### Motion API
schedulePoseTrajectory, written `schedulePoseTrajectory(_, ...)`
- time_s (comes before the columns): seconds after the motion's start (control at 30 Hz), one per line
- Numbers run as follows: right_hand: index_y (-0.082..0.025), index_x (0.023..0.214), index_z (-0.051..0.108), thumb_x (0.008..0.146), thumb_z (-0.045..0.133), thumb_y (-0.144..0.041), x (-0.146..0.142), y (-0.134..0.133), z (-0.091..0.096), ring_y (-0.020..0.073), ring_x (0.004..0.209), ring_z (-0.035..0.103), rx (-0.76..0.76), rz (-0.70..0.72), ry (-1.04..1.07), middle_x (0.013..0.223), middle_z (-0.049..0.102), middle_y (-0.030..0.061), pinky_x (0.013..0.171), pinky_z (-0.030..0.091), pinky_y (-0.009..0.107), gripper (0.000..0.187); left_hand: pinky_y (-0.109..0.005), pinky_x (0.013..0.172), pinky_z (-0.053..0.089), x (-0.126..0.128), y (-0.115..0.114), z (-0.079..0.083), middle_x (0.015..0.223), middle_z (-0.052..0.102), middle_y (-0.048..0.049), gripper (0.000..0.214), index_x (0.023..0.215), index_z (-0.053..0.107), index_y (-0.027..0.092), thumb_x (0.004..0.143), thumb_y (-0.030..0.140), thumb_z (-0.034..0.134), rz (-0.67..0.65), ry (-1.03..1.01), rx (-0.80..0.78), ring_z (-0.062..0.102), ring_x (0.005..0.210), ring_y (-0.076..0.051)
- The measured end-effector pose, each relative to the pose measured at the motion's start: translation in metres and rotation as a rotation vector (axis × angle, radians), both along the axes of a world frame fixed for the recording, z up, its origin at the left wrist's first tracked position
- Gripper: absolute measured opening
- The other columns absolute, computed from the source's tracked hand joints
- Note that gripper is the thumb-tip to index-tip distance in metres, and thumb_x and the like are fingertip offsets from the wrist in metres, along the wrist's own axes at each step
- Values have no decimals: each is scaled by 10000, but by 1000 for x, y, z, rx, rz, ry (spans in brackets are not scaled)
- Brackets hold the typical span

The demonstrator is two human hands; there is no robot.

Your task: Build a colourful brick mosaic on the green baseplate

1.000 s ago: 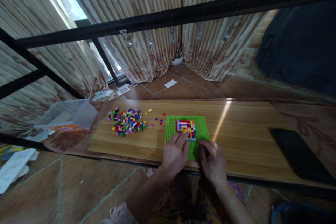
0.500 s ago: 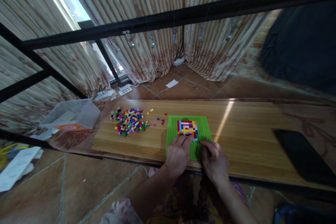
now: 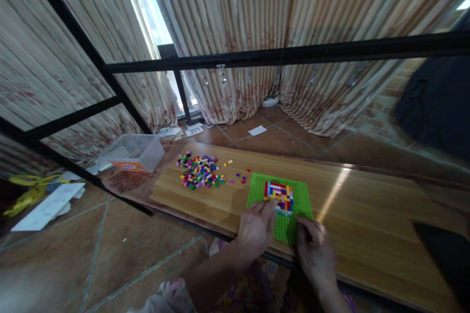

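Note:
A green studded baseplate (image 3: 301, 195) lies near the front edge of the wooden board. On it stands a block of multicoloured building bricks (image 3: 279, 196), set in rows. My left hand (image 3: 257, 229) is over the plate's lower left, its fingers bunched together and their tips at the lower edge of the brick block. Whatever the fingertips pinch is hidden. At the plate's lower right corner, my right hand (image 3: 316, 248) has its fingers curled, thumb and forefinger close together. Whether something small is between them cannot be seen.
A heap of loose bricks (image 3: 200, 171) lies to the left, with several strays between it and the plate. Farther left stands a clear plastic box (image 3: 145, 151). A dark flat object (image 3: 438, 249) is at the right end. A black metal rail (image 3: 249, 58) crosses beyond the board (image 3: 367, 215).
My view has swung left and tilted, so everything appears farther right and lower. Both hands stay at the baseplate, with the left fingertips still at the brick block's lower edge.

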State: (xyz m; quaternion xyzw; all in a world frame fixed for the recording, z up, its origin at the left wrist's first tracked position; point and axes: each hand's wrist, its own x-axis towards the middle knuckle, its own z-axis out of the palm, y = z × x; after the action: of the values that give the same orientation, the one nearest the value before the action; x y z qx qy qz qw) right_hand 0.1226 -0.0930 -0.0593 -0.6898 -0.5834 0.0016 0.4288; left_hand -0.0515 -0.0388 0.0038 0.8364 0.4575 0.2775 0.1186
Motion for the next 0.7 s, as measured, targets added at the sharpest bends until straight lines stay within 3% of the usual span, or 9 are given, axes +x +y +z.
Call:
schedulePoseTrajectory(0.2, -203, 994, 697, 949, 470, -406, 2, 0, -3, 253, 875, 664, 22, 11, -6, 1002, 699, 117, 743, 525, 379, 308, -339, 897, 551, -42, 45, -1, 1040, 688, -65, 258, 1127, 656, 203, 920, 136, 517, 330, -15, -56, 641, 998, -195)
schedulePoseTrajectory(0.4, -211, 998, 698, 951, 468, -424, 1, -1, -4, 251, 870, 663, 14, -13, -12, 1011, 695, 116, 734, 522, 376, 316, -299, 895, 537, -49, 83, 1, 1074, 659, -68, 168, 998, 682, 177, 904, 130, 550, 340, 94, -142, 650, 959, -170)
schedulePoseTrajectory(0.7, -190, 990, 699, 955, 460, -404, -1, -1, 2, 247, 892, 659, 9, -4, 8, 998, 696, 122, 752, 524, 372, 322, -267, 846, 526, -39, 84, 6, 1051, 682, -57, 172, 945, 684, 187, 941, 170, 513, 356, 164, -176, 664, 948, -165)
